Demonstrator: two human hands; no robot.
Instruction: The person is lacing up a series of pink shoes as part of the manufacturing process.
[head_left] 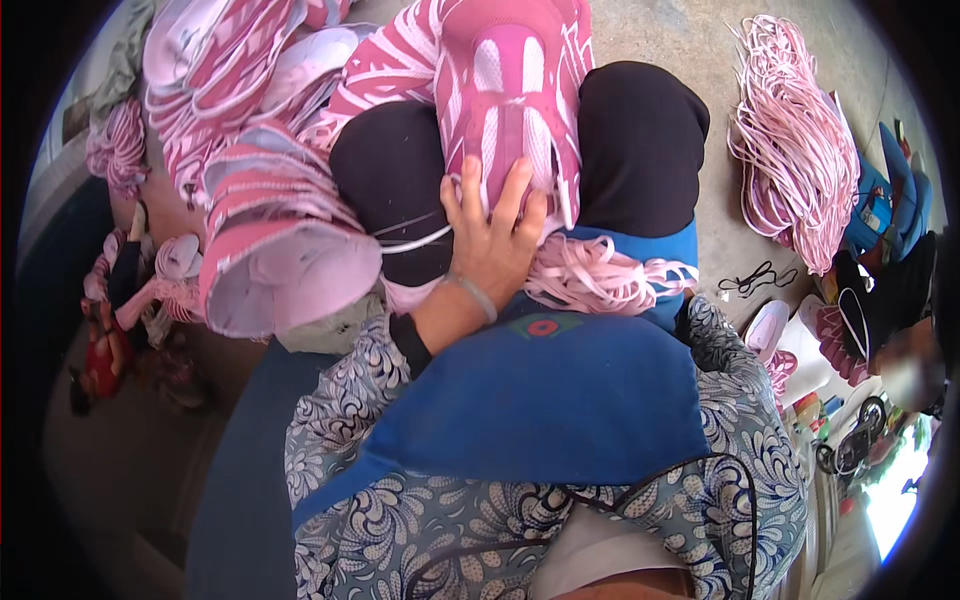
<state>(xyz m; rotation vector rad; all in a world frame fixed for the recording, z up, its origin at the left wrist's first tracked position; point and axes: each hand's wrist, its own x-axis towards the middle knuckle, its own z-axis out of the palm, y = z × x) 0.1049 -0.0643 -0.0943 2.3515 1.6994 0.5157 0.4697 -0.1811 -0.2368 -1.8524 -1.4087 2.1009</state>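
Pink and white shoe uppers (pixel 515 90) lie between my black-clad knees. My left hand (pixel 492 230) rests on the near end of the top one, fingers spread and palm down. A thin white lace end (pixel 415 243) sticks out to the left beside this hand. Just right of the hand, a bundle of pale pink shoelaces (pixel 600 275) lies across my lap on blue cloth (pixel 540 400). My right hand does not show; only its patterned sleeve appears, running down beside the laces.
Nested stacks of pink uppers (pixel 290 270) stand at my left knee, with more (pixel 210 70) beyond. A large heap of pink laces (pixel 795 140) sits at the right. Near it are a black cord (pixel 760 280) and another person (pixel 900 330) at the right edge.
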